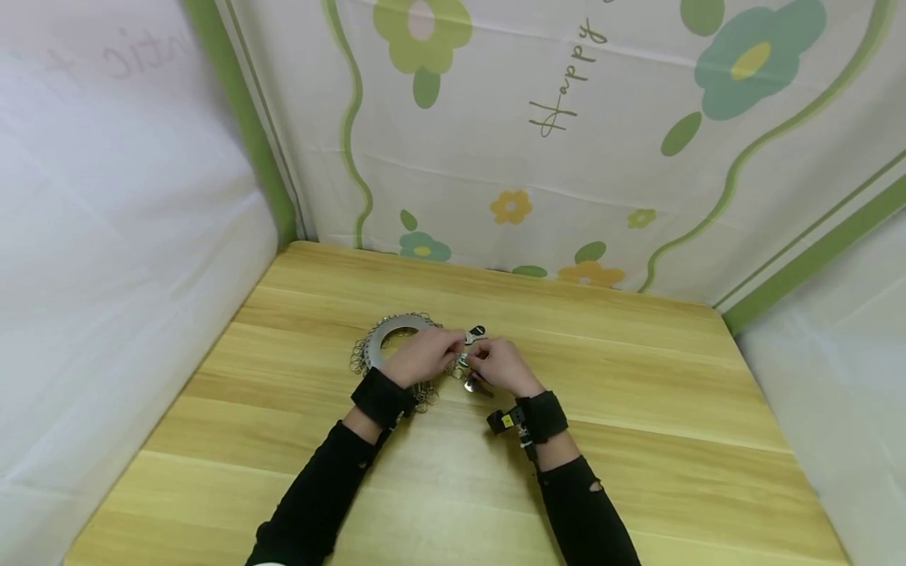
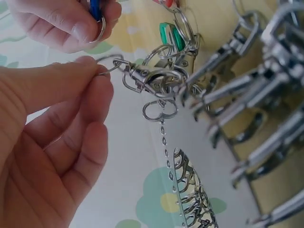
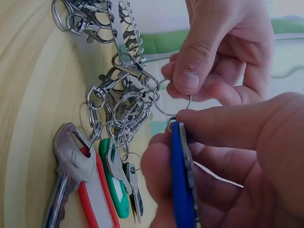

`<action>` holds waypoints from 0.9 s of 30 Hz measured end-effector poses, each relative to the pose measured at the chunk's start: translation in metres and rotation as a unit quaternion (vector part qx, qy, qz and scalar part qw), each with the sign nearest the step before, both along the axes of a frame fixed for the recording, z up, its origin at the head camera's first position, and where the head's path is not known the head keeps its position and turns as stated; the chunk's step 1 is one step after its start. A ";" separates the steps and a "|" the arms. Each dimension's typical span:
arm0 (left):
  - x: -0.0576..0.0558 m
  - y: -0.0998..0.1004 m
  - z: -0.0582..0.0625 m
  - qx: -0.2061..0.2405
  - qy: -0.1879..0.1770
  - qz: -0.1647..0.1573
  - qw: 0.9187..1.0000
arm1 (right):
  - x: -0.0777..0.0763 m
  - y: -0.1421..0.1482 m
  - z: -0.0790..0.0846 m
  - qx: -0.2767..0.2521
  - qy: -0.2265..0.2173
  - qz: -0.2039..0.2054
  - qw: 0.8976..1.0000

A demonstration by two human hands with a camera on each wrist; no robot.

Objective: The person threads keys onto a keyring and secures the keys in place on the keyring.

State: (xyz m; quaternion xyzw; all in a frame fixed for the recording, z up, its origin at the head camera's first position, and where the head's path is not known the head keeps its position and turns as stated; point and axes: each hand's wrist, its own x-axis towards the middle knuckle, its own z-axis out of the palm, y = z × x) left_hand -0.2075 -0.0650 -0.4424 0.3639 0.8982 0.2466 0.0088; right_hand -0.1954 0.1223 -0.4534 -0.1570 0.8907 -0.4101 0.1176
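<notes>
My left hand point(image 1: 425, 355) pinches a thin key ring point(image 3: 161, 112) between thumb and forefinger. That ring hangs from a metal snap clasp point(image 2: 142, 76) on a large flat silver ring point(image 1: 375, 343) lined with many such clasps. Close by on the right, my right hand point(image 1: 504, 366) holds a blue key tag point(image 3: 178, 175) with a key point(image 3: 187, 152) lying along it. The tag's own small ring point(image 3: 172, 124) sits at its top, almost at the pinched ring; whether they touch, I cannot tell.
A red tag point(image 3: 97, 202), a green tag point(image 3: 116, 187) and a dark-headed key point(image 3: 133, 183) hang from neighbouring clasps, beside a large silver key point(image 3: 71, 161). All lie on a wooden table point(image 1: 637, 393). Printed white cloth point(image 1: 460, 157) stands behind it.
</notes>
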 end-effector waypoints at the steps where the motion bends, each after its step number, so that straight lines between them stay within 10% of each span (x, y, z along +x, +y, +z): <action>1: 0.000 0.000 0.000 0.001 0.002 -0.001 1.000 | 0.001 0.000 0.000 -0.003 0.004 -0.001 1.000; 27: 0.001 0.000 0.001 0.003 0.015 -0.028 0.999 | 0.003 -0.007 0.003 -0.015 0.080 0.009 0.997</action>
